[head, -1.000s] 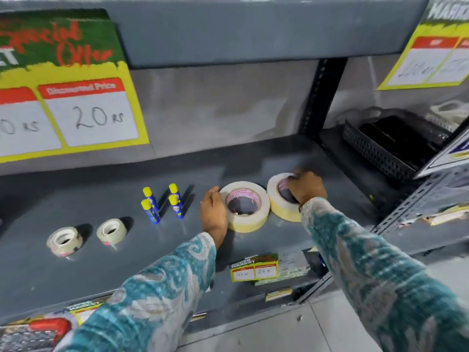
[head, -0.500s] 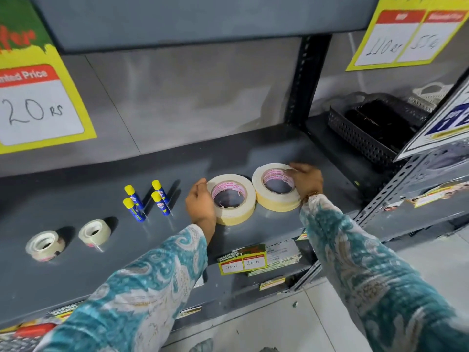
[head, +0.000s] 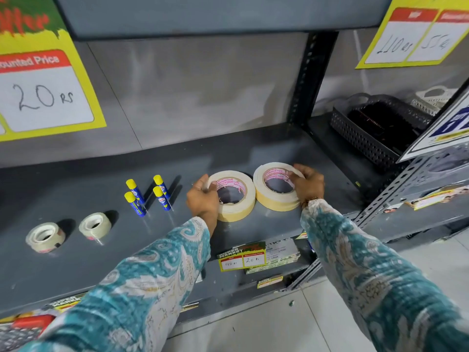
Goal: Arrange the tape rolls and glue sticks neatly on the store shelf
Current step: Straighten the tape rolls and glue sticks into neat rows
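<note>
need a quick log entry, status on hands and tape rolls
Left hand on left masking roll, right hand on right roll. Rolls flat, side by side. Glue sticks upright, clear.

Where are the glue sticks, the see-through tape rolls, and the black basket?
glue sticks (head: 162, 194), head view, on the blue body of the front right stick.
see-through tape rolls (head: 94, 225), head view, on the right roll's rim.
black basket (head: 363, 138), head view, on its perforated front wall.
</note>
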A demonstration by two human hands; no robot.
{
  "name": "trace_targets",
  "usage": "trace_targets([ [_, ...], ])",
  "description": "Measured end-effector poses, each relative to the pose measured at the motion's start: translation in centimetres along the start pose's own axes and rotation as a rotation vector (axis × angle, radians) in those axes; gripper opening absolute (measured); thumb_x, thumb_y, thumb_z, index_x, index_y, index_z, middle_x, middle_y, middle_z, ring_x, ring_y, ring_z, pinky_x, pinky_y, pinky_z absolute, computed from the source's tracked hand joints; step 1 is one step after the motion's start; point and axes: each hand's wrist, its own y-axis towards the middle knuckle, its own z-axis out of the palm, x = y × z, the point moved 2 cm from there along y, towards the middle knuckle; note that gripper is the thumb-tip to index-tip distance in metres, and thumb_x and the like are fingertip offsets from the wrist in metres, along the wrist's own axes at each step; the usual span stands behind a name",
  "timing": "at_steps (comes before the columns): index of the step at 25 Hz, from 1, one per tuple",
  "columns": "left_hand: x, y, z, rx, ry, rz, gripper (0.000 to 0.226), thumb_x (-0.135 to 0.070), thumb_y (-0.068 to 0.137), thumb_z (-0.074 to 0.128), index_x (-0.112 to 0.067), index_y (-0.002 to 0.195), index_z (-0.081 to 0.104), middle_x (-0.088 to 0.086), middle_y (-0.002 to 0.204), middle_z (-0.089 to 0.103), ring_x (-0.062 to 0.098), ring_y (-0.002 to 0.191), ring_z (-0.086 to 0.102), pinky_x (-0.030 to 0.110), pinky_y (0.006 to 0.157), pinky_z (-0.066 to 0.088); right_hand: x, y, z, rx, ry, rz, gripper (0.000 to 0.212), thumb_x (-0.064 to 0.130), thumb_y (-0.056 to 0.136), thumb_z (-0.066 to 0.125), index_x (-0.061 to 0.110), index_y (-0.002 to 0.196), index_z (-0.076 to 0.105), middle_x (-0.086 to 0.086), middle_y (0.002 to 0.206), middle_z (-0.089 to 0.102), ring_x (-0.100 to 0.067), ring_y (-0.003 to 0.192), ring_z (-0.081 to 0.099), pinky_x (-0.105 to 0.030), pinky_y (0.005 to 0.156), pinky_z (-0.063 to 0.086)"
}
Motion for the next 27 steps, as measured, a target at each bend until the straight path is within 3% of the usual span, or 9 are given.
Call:
trace_targets([
  [5, 0.0, -0.3, -0.1, -0.003, -0.041, -0.006, 0.039, -0.006, 0.084, 0.063, -0.007, 0.122, 0.058, 0.011, 0.124, 0.064, 0.024, 0.108, 0.062, 0.039, 0.099, 0.050, 0.1, -0.1, -0.2, 0.005, 0.118, 0.044, 0.040, -0.006, 0.074, 0.071, 0.000, 0.113, 0.066, -0.019, 0.108, 0.070, -0.017, 0.086, 0.060, -0.025, 0.078, 0.047],
  [12, 0.1, -0.1, 0.1, -0.018, 0.000, 0.014, 0.035, -0.006, 0.087, 0.061, -0.008, 0.121, 0.059, 0.011, 0.125, 0.063, 0.026, 0.110, 0.062, 0.041, 0.099, 0.050, 0.0, -0.2, 0.2, -0.021, 0.094, 0.042, 0.038, -0.004, 0.074, 0.071, 0.001, 0.111, 0.068, -0.017, 0.105, 0.071, -0.018, 0.085, 0.061, -0.024, 0.078, 0.047],
  [14, 0.1, -0.1, 0.0, -0.017, -0.004, 0.011, 0.035, -0.010, 0.087, 0.062, -0.009, 0.122, 0.059, 0.011, 0.124, 0.064, 0.027, 0.109, 0.062, 0.041, 0.099, 0.050, 0.3, -0.5, 0.2, -0.015, 0.065, 0.026, 0.038, 0.002, 0.075, 0.072, 0.002, 0.113, 0.067, -0.014, 0.101, 0.070, -0.018, 0.086, 0.061, -0.027, 0.079, 0.049],
  [18, -1.0, -0.3, -0.5, -0.019, -0.049, 0.075, 0.039, -0.025, 0.087, 0.062, -0.010, 0.123, 0.057, 0.009, 0.126, 0.063, 0.024, 0.116, 0.058, 0.041, 0.105, 0.044, 2.4, -1.5, -1.0, -0.163, -0.055, -0.083, 0.043, 0.030, 0.076, 0.064, 0.010, 0.114, 0.067, -0.011, 0.112, 0.071, -0.025, 0.105, 0.064, -0.031, 0.098, 0.048],
  [20, -2.2, -0.8, -1.4, -0.024, 0.009, 0.224, 0.036, -0.027, 0.088, 0.058, -0.014, 0.121, 0.059, 0.007, 0.125, 0.063, 0.023, 0.117, 0.056, 0.034, 0.103, 0.043, 5.2, -3.0, -0.5, -0.213, -0.067, -0.223, 0.048, 0.034, 0.072, 0.056, 0.009, 0.110, 0.069, -0.014, 0.112, 0.071, -0.029, 0.107, 0.063, -0.032, 0.097, 0.047],
  [23, -5.5, -2.5, -3.3, -0.009, 0.104, 0.656, 0.025, -0.021, 0.090, 0.051, -0.015, 0.111, 0.065, 0.007, 0.112, 0.069, 0.022, 0.105, 0.060, 0.018, 0.089, 0.040, 10.3, -7.0, 3.2, -0.256, -0.087, -0.603, 0.033, 0.023, 0.075, 0.062, 0.001, 0.097, 0.071, -0.019, 0.100, 0.072, -0.037, 0.099, 0.062, -0.033, 0.089, 0.043],
  [25, -7.8, -3.5, -6.2, -0.035, 0.093, 0.921, 0.025, -0.019, 0.090, 0.045, -0.017, 0.106, 0.064, 0.004, 0.104, 0.067, 0.023, 0.097, 0.061, 0.026, 0.087, 0.044, 12.8, -11.8, 7.0, -0.265, -0.105, -0.872, 0.021, 0.016, 0.077, 0.066, -0.001, 0.089, 0.071, -0.019, 0.092, 0.070, -0.040, 0.093, 0.061, -0.039, 0.084, 0.043],
  [27, -9.7, -3.3, -10.6, -0.173, 0.032, 1.059, 0.023, -0.019, 0.091, 0.041, -0.021, 0.106, 0.059, -0.005, 0.101, 0.055, 0.024, 0.095, 0.058, 0.034, 0.087, 0.045, 14.0, -17.4, 10.4, -0.191, -0.053, -1.043, 0.018, 0.017, 0.080, 0.063, 0.001, 0.088, 0.068, -0.016, 0.093, 0.069, -0.036, 0.096, 0.056, -0.040, 0.086, 0.038],
])
